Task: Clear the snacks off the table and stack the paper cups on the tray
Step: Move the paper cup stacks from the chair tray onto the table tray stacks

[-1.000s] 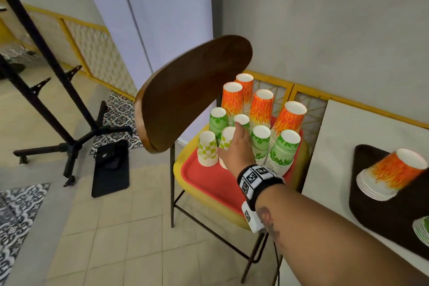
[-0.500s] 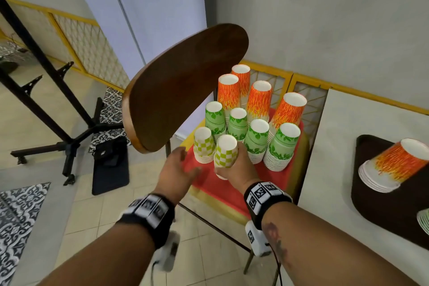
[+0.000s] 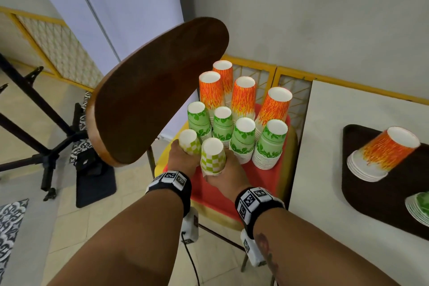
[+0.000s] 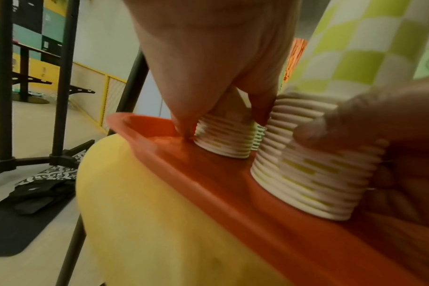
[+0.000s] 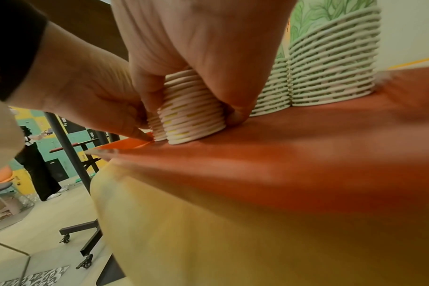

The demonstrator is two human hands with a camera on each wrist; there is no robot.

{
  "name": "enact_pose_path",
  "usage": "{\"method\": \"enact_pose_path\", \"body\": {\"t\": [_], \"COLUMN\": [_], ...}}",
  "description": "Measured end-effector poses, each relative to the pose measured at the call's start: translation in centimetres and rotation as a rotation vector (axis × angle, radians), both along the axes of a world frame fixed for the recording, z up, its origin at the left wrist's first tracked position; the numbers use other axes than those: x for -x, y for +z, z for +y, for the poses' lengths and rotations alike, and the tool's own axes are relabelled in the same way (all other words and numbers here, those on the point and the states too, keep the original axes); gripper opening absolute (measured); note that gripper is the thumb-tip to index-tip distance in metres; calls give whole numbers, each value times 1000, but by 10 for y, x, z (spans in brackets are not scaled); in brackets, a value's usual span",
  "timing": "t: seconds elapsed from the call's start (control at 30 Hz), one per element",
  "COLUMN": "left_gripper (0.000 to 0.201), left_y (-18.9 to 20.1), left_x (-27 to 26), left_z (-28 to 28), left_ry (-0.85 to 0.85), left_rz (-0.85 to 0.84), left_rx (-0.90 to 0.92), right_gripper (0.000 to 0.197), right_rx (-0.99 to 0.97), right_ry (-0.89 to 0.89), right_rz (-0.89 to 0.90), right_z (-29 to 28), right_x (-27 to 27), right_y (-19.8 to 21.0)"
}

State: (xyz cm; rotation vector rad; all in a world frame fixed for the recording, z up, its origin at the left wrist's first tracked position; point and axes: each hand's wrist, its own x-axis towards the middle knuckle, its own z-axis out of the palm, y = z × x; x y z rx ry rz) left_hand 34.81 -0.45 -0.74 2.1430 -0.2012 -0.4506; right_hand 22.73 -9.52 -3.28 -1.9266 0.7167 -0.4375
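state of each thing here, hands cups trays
left hand: grips the left checkered stack
right hand: grips the right checkered stack
green stacks: upside down on red tray
orange stack: tilted on dark tray

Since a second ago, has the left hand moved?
Yes. The left hand came into the head view and reached forward to the red tray, where it now grips the left checkered cup stack.
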Motion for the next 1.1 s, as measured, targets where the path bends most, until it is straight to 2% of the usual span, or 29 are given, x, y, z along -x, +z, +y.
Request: {"method": "enact_pose_path", "body": {"t": [0.07, 0.23, 0.57, 0.7, 0.9, 1.1], "left_gripper": [80, 71, 87, 80, 70, 74], "left_y": [-7, 0, 14, 27, 45, 68], "left_x": [-1, 18, 28, 39, 71, 152], "left_z": [-1, -2, -8, -16, -23, -48], "left_ry": [-12, 6, 35, 67, 107, 100], "left_rz": [-19, 22, -20, -36, -72, -94], "left_rx": [9, 13, 120, 150, 251, 285], "right_gripper": [63, 70, 70, 64, 69, 67], "right_rx": [-1, 20, 22, -11, 10, 54], "right_ry": [-12, -53, -57, -70, -62, -46], "right_rz": [29, 67, 75, 40, 29, 4], "right_z": [-1, -4, -5, -6, -15, -44], "right_x": [4, 13, 27, 54, 99, 170], "right_y": [0, -1, 0, 33, 76, 107]}}
